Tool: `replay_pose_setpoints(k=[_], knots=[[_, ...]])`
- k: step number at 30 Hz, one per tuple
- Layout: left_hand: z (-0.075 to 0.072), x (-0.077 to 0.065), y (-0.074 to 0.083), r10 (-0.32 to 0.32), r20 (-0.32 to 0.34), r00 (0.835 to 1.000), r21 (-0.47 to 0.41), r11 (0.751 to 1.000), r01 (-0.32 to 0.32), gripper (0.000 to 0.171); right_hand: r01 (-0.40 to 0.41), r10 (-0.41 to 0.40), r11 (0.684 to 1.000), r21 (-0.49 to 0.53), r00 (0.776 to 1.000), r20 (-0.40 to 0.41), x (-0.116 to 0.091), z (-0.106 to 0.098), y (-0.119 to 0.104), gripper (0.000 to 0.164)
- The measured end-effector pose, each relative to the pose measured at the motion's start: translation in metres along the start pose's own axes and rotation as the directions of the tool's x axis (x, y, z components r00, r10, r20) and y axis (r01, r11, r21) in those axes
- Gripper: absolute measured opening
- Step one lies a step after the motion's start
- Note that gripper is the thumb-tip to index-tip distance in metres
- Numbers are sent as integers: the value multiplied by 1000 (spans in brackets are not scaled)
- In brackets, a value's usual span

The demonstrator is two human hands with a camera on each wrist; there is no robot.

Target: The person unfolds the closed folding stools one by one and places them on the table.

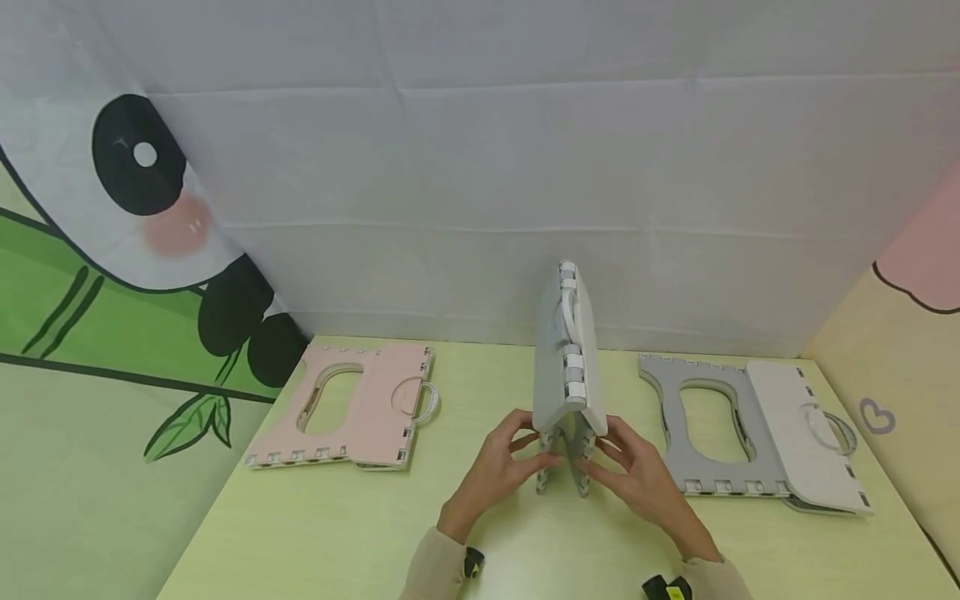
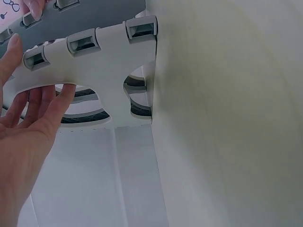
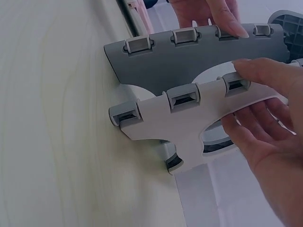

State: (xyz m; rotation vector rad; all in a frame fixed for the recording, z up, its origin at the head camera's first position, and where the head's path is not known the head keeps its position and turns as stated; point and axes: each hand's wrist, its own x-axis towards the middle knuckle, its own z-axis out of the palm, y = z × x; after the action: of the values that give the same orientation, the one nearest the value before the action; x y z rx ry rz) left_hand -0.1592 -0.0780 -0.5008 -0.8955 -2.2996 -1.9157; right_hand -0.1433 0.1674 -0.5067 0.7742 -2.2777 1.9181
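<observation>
A white and grey folding step stool (image 1: 555,375) stands partly folded on the table between the two hands, its top panels tilted up into a narrow ridge. My left hand (image 1: 495,462) grips the left leg panel. In the left wrist view, the left fingers (image 2: 61,101) curl into the cut-out of that white panel (image 2: 109,61), the thumb at its hinged edge. The right leg panel is held by my right hand (image 1: 633,475); in the right wrist view its thumb (image 3: 258,68) presses by a hinge while the fingers reach under the cut-out. The two leg panels stand slightly apart.
A pink folding stool (image 1: 390,400) lies flat at the left of the table (image 1: 540,558). Another stool, grey and white (image 1: 802,433), lies at the right. A pale cloth backdrop (image 1: 450,167) rises behind the table, with printed side panels.
</observation>
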Motion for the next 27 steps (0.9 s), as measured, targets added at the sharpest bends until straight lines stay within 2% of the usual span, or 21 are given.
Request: replay_pose_setpoints(k=[4,10,20,27], knots=[[-2,-1,-1,4,-2,1000,9,1000,-4,52,5,-5,1000,-1,1000,2,0,-1,0,65],[-5,-2,-1,-2,-7,1000,13,1000,2,52,-42,42,999,9,999,1,0,-1,-4,66],[-9,-4,-3,4,-11,1000,29,1000,-4,52,-74,74,997,11,997,4,-2,-4,-6,68],[-12,-6,-3,4,-11,1000,26,1000,-4,52,-70,70,997,-9,998,0,-3,-6,-7,67]])
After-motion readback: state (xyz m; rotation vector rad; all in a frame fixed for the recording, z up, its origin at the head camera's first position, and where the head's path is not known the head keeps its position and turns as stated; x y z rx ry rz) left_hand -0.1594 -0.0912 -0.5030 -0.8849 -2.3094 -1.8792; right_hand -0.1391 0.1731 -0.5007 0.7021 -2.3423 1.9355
